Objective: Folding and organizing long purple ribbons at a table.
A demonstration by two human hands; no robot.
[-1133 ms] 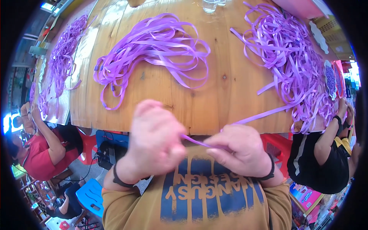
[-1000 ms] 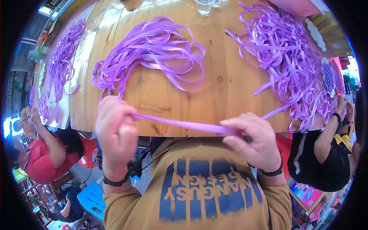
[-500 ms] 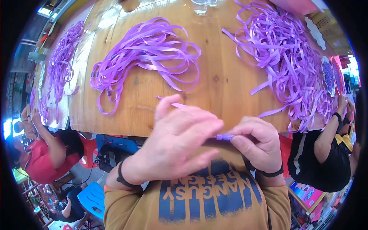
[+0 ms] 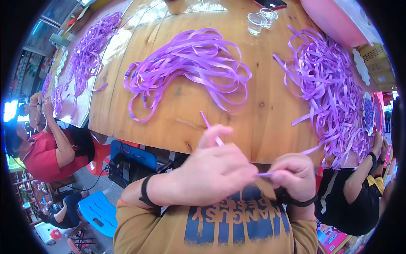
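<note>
A thin purple ribbon (image 4: 210, 128) is pinched between both hands, close in front of the chest and just off the near edge of the wooden table (image 4: 266, 122). The left hand (image 4: 211, 173) is curled over it, fingers clenched around the strip, and a short end of the ribbon is seen poking up above the knuckles. The right hand (image 4: 294, 175) is closed into a fist just beside the left, the 2 nearly touching, and a small piece of purple ribbon is gripped between its thumb and fingers. A dark band is worn on each wrist.

On the table, a bundle of ribbons (image 4: 190, 67) is laid out in long loops at the middle, its gathered ends fitted with small purple clips toward the left. A loose, tangled heap of ribbons (image 4: 330, 89) is spread along the right side, with strands trailing over the table's near edge. A third pile of ribbons (image 4: 86, 51) is seen far left. 2 clear plastic cups (image 4: 260, 21) are stood at the far side, touching or nearly so.

A person in a red shirt (image 4: 42, 152) is seated at the left, hands up at the table's edge. Another person in a black top (image 4: 355, 194) is placed at the right, an arm raised to the heap. A blue stool (image 4: 99, 213) is spotted below.
</note>
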